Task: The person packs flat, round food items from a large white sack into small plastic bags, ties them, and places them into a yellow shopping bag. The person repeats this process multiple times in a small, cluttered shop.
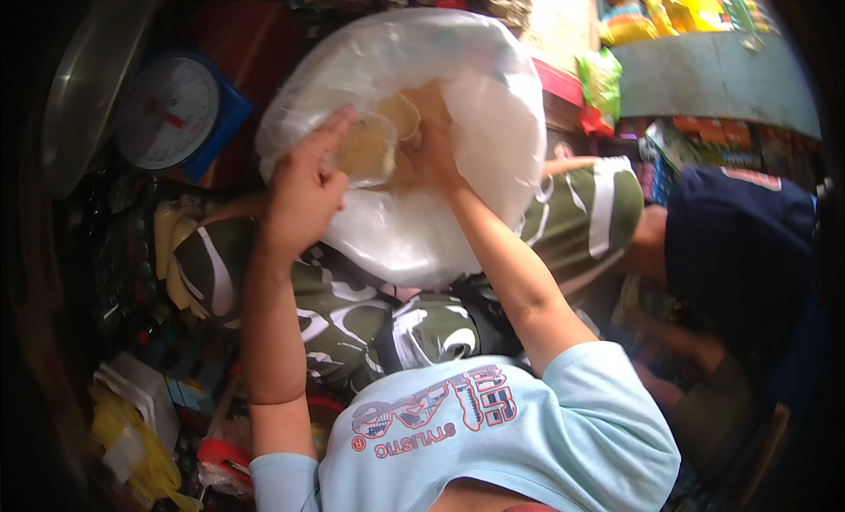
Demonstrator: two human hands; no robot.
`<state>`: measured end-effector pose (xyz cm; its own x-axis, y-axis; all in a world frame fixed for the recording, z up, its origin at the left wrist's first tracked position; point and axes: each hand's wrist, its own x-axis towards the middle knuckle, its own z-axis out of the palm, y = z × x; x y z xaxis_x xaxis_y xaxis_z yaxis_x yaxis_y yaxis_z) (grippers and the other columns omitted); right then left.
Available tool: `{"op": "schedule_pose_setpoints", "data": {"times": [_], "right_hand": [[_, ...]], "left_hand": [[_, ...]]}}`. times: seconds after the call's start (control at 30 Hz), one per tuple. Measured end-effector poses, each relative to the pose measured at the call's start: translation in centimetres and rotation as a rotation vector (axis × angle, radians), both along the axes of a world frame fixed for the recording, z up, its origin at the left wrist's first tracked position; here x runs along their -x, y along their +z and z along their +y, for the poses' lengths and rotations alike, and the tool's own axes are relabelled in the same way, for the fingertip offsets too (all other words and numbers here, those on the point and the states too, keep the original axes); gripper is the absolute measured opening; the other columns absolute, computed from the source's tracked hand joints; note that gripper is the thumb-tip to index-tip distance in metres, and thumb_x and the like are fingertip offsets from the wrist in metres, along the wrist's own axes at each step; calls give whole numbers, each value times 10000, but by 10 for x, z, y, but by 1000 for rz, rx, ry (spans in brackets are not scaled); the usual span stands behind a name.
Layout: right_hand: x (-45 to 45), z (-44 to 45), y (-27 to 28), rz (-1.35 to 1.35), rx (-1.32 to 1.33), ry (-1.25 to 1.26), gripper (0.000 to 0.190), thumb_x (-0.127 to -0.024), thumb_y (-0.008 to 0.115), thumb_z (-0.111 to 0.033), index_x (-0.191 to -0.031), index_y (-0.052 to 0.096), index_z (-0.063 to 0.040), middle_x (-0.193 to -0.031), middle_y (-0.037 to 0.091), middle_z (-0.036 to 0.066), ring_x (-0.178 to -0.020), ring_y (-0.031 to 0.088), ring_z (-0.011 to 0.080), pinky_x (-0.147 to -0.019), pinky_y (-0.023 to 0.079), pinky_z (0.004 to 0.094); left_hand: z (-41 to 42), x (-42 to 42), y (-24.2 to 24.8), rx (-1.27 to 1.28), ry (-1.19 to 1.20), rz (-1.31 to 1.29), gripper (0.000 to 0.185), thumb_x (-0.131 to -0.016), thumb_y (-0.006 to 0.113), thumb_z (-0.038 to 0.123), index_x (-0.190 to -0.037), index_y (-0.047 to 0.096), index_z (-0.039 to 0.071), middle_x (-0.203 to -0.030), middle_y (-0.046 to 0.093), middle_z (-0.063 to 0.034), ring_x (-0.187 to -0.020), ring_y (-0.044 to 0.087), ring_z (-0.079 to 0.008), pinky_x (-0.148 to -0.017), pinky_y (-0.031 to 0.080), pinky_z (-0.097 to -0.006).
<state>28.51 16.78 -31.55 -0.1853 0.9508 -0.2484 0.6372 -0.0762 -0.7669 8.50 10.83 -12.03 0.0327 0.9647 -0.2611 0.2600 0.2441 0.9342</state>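
Observation:
A large white translucent plastic sack (409, 238) stands open in front of me, between my legs. Inside it shows a light-brown, sugar-like loose material (436, 102). At the sack's left side, my left hand (307, 188) grips a small clear plastic bag (366, 149) with yellowish-brown contents, fingers stretched along its edge. My right hand (432, 152) reaches down into the sack beside that bag; its fingers are blurred and partly hidden. A rounded, pale shape (399, 112) lies next to it, and I cannot tell whether the hand holds it.
A blue dial scale (171, 116) with a metal pan (96, 83) stands left of the sack. Another person in a dark blue garment (733, 248) is close on the right. A yellow plastic bag (135, 446) lies lower left. Packaged goods (653, 13) fill the upper right.

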Motion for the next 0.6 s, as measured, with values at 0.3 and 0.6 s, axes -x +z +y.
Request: {"op": "schedule_pose_setpoints", "data": {"times": [0.3, 0.6], "right_hand": [[-101, -70, 198, 147, 145, -22, 671, -809, 743, -124, -1364, 402, 37, -978, 632, 99, -811, 541, 114, -675, 440, 237], [-136, -57, 300, -122, -72, 357, 725, -699, 774, -12, -1352, 461, -28, -922, 673, 123, -886, 601, 106, -791, 482, 276]], "left_hand": [[0, 1, -24, -50, -29, -47, 686, -736, 462, -51, -1400, 433, 116, -907, 638, -52, -500, 480, -43, -486, 433, -200], [-2, 2, -18, -27, -190, -160, 787, -716, 522, -45, -1461, 307, 89, -620, 530, 14, -547, 514, -68, -537, 421, -209]]}}
